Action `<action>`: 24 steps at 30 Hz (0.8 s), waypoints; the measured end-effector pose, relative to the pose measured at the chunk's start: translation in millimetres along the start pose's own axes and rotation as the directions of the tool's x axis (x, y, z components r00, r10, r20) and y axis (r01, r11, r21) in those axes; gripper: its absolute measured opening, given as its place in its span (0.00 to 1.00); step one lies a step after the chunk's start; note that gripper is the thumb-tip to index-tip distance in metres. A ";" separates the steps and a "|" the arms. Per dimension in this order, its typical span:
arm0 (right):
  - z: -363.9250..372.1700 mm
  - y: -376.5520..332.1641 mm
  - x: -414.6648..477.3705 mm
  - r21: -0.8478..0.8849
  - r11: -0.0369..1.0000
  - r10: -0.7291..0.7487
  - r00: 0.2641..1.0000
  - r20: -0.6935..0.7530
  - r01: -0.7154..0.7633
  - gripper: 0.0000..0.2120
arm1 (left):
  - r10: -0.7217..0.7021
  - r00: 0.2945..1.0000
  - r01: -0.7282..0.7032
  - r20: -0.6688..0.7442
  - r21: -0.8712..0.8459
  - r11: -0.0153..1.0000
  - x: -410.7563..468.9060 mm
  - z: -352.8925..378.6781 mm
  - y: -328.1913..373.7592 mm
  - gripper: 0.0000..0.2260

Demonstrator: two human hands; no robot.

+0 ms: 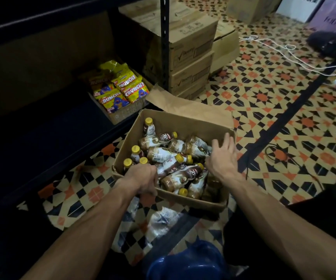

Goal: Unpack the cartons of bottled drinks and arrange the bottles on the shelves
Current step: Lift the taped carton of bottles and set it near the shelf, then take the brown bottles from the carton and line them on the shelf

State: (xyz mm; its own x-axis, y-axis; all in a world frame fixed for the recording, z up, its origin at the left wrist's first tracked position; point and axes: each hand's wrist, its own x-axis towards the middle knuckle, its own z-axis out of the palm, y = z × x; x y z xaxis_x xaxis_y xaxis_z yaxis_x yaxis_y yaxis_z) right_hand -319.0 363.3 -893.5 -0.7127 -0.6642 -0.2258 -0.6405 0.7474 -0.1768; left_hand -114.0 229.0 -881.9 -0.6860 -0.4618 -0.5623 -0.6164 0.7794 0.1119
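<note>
Bottles (163, 154) crowd centre-frame carton (173, 120), none seen shelved; right grip (221, 156) splayed open, left grip (140, 178) curled in, hold unclear.

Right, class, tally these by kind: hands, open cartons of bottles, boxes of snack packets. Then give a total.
Hands: 2 (left hand, right hand)
Open carton of bottles: 1
Box of snack packets: 1
Total: 4
</note>
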 end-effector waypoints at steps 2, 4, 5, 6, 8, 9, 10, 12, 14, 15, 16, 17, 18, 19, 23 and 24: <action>4.1 -12.9 -1.4 0.000 0.997 -0.071 0.996 0.057 0.071 0.30 | -0.030 0.987 0.044 0.161 -0.088 0.995 4.4 -4.7 -1.5 0.17; 7.0 -22.7 -2.5 0.010 0.994 -0.107 0.982 0.157 0.106 0.34 | 0.000 0.940 0.090 0.342 -0.249 0.964 8.9 -14.7 -2.1 0.24; 10.0 -24.7 -2.2 -0.005 0.993 -0.115 0.968 0.221 0.119 0.36 | 0.030 0.934 0.099 0.357 -0.337 0.936 12.2 -18.5 -0.9 0.24; 13.7 -24.8 -2.4 -0.030 0.990 -0.123 0.949 0.289 0.138 0.37 | 0.047 0.950 0.091 0.308 -0.419 0.903 15.8 -19.7 1.5 0.22; 20.8 -21.7 -0.2 -0.076 0.980 -0.138 0.909 0.394 0.182 0.41 | -0.015 0.995 0.068 0.100 -0.549 0.833 25.6 -18.7 9.3 0.16; 24.8 -20.3 3.1 -0.084 0.976 -0.147 0.891 0.429 0.201 0.41 | -0.074 0.997 0.047 -0.025 -0.569 0.821 32.3 -16.2 11.5 0.13; 27.0 -19.2 6.9 -0.092 0.971 -0.155 0.874 0.460 0.220 0.40 | -0.100 0.986 0.008 -0.135 -0.557 0.831 37.4 -14.9 13.9 0.11; 29.5 -19.1 12.0 -0.093 0.964 -0.174 0.856 0.487 0.249 0.37 | -0.035 0.958 -0.112 -0.284 -0.485 0.867 43.2 -9.6 18.7 0.13; 23.1 -21.7 19.8 -0.067 0.968 -0.174 0.835 0.523 0.244 0.33 | 0.075 0.945 -0.192 -0.319 -0.355 0.915 48.6 -1.9 23.9 0.23; 16.7 -22.7 24.3 -0.042 0.972 -0.171 0.813 0.556 0.233 0.31 | 0.094 0.945 -0.193 -0.312 -0.305 0.932 52.0 1.6 26.8 0.25; 10.1 -23.2 30.4 -0.024 0.974 -0.167 0.786 0.595 0.224 0.30 | 0.087 0.951 -0.174 -0.297 -0.280 0.944 55.0 3.9 28.7 0.26; 1.8 -23.5 37.3 -0.007 0.977 -0.159 0.751 0.641 0.213 0.28 | 0.077 0.956 -0.158 -0.284 -0.275 0.948 60.7 6.6 28.2 0.26; -5.8 -22.7 45.8 0.019 0.982 -0.151 0.717 0.680 0.189 0.28 | 0.077 0.956 -0.158 -0.283 -0.275 0.948 65.6 7.0 26.6 0.26; -13.1 -21.8 52.0 0.051 0.985 -0.153 0.690 0.707 0.166 0.27 | 0.091 0.951 -0.180 -0.296 -0.287 0.941 69.0 6.6 24.1 0.24; -20.7 -16.8 66.5 0.282 0.956 -0.258 0.695 0.671 0.083 0.24 | 0.065 0.979 -0.176 -0.196 -0.628 0.758 76.0 -6.6 2.3 0.15; -18.1 -16.3 68.8 0.348 0.935 -0.292 0.706 0.645 0.069 0.22 | 0.060 0.987 -0.148 -0.150 -0.694 0.704 78.4 -12.1 -3.9 0.15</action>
State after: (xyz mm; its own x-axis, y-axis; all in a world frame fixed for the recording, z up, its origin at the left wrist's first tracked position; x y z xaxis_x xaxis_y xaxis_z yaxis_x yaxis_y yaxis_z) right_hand -362.7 305.0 -888.8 -0.1320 -0.6752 -0.7258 -0.5486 0.6596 -0.5138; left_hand -170.1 184.7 -916.5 -0.7718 -0.4726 -0.4254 -0.6009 0.3234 0.7310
